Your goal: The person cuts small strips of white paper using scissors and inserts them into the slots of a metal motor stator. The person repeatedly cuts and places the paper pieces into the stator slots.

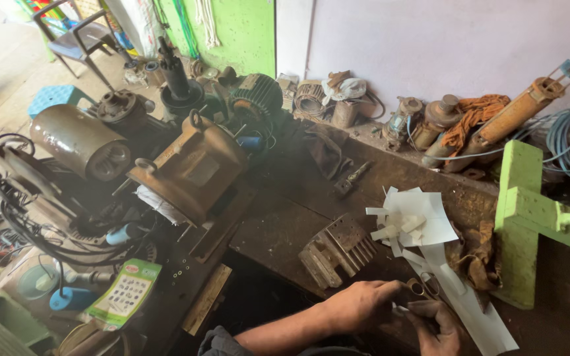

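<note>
Fingers of the left hand (357, 304) curl loosely beside small metal scissors (422, 287), grip unclear. Right hand (438, 324) pinches shut on a long white paper strip (470, 303), steadying it on the dark workbench (285, 217) near cut white paper pieces (409, 221).

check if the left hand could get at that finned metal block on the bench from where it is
Probably yes: the left hand lies just below the finned metal block, with only bare bench between them.

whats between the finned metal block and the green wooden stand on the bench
In the head view, white paper sheets with cut strips lie between the finned metal block and the green wooden stand, with brown rags beside the stand.
</note>
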`<state>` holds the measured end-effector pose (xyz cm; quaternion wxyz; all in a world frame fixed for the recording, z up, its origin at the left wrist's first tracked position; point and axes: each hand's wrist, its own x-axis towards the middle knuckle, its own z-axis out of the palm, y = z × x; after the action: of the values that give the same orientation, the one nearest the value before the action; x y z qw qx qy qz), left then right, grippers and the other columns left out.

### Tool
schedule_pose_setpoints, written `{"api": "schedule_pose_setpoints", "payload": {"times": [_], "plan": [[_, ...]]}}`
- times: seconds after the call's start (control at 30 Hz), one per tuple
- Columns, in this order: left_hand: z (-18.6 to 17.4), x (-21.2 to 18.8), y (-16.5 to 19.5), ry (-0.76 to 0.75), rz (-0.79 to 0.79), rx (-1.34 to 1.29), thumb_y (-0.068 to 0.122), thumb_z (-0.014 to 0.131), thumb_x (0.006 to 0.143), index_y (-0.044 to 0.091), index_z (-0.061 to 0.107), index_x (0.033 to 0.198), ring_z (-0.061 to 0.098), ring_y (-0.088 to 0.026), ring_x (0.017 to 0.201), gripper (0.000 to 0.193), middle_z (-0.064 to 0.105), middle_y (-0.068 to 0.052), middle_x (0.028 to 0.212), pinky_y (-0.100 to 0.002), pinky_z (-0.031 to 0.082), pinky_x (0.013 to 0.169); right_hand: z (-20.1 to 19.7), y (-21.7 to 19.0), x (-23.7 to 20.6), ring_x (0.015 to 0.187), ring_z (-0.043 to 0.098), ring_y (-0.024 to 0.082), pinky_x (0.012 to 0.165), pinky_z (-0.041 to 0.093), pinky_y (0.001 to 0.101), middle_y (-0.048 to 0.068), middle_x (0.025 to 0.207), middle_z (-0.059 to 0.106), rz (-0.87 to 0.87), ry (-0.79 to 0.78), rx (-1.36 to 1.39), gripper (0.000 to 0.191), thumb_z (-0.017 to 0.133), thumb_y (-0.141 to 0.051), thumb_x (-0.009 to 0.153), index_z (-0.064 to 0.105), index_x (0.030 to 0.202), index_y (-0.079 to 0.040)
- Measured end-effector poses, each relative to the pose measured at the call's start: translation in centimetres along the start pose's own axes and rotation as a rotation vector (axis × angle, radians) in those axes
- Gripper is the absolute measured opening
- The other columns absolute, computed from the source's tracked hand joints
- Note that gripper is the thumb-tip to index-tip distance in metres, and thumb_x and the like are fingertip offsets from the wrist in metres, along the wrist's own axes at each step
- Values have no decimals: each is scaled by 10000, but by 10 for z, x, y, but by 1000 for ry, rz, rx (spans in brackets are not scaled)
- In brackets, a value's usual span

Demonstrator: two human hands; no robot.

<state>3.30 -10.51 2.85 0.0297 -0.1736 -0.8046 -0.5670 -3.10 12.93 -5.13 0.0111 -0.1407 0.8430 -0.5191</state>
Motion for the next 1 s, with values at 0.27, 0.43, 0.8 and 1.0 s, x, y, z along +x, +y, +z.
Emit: {"api": "schedule_pose_setpoints", "payload": {"times": [0.27, 0.43, 0.8, 1.0], "plan": [[-4, 1, 1, 61, -131, -265, 107, 707, 918, 7, 526, 1323, 728, -338, 985, 455, 708, -206, 1078, -407, 593, 825, -3, 1, -2, 923, 694, 224, 872, 559, 358, 127, 939, 751, 214, 10, 154, 210, 762, -79, 868, 753, 1073, -39], [4, 10, -7, 62, 56, 33, 95, 728, 914, 11, 652, 1149, 702, -350, 988, 261, 694, -183, 1092, -403, 594, 831, -19, -36, -12, 916, 776, 176, 840, 605, 327, 67, 930, 792, 6, 4, -584, 227, 842, -254, 838, 772, 994, -104], [23, 17, -16, 136, 98, -77, 68, 725, 915, 26, 651, 1036, 692, -348, 939, 147, 682, -142, 993, -396, 578, 782, -22, -85, -16, 941, 782, 188, 780, 652, 317, 56, 961, 787, -103, 41, -399, 112, 800, -116, 776, 751, 865, -69], [30, 23, -20, 30, -4, -286, 81, 716, 950, 36, 682, 1041, 734, -248, 918, 107, 720, -134, 984, -356, 581, 809, -22, -76, -20, 762, 730, 163, 667, 584, 286, 47, 882, 755, -95, 129, -269, 121, 769, -140, 869, 712, 919, -46]]}}
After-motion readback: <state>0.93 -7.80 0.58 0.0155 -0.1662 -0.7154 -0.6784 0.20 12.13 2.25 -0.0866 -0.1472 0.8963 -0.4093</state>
